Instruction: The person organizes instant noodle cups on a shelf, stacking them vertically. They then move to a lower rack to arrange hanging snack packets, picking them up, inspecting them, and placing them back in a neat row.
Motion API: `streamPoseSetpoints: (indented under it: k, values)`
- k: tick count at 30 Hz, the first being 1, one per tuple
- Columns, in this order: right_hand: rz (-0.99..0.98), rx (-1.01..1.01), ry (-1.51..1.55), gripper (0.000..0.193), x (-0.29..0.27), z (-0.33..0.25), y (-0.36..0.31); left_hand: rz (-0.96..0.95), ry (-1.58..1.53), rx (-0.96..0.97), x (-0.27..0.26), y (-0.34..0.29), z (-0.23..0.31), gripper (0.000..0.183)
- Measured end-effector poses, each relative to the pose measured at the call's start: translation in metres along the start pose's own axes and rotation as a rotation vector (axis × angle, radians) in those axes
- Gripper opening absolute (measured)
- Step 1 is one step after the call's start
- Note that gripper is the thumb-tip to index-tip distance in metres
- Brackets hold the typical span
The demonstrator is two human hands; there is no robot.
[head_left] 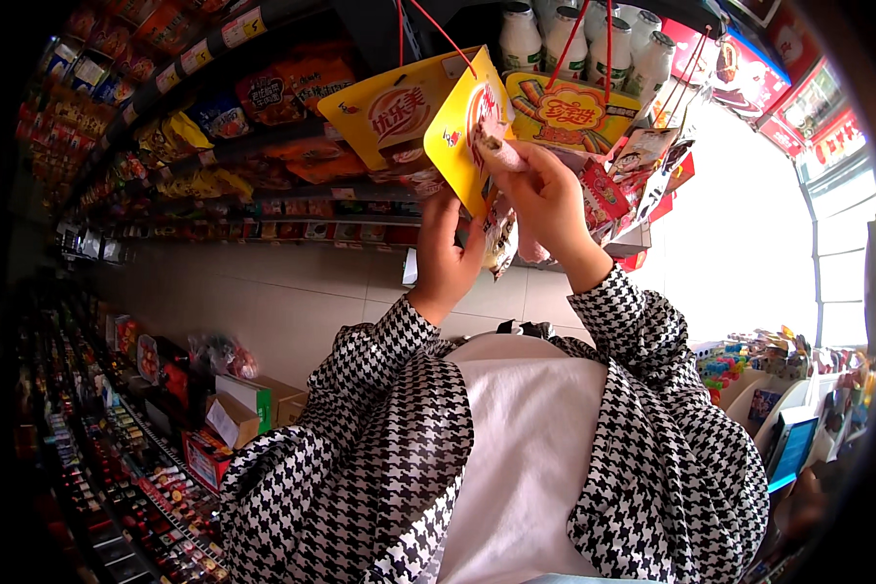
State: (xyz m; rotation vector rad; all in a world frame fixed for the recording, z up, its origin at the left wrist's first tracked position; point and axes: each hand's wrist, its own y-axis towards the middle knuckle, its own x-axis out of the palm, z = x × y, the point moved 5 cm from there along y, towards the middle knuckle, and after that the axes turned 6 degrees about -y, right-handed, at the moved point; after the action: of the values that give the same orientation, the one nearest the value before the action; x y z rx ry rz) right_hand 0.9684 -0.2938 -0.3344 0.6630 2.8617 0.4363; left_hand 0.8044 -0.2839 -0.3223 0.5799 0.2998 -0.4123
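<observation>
Right grip (547,193) around pink cloth (501,156) against yellow box (454,146)

White dark-capped bottles (566,47); pale tiled floor (282,282)

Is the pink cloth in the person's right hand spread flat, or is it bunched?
Bunched: the pink cloth is gathered in the right hand; one part shows to its left, another hangs below.

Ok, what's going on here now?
A person's right hand holds a pink cloth up at the face of a yellow hanging panel. The left hand is at that panel's lower edge; its exact grip is hidden. Another yellow panel hangs to the right, with white bottles standing behind.
</observation>
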Motion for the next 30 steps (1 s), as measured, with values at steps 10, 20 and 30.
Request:
streamPoseSetpoints:
  k: [10,20,30]
  values:
    - [-0.104,0.211,0.115,0.034,0.002,-0.027,-0.009,0.016,0.101,0.09,-0.001,-0.004,0.007,0.05]
    - [-0.078,0.266,0.208,0.032,-0.003,-0.027,-0.003,-0.068,0.134,0.098,0.011,0.002,0.0,0.055]
    - [-0.022,-0.101,-0.102,0.062,-0.011,-0.027,-0.005,-0.149,0.168,0.129,0.026,0.007,0.015,0.055]
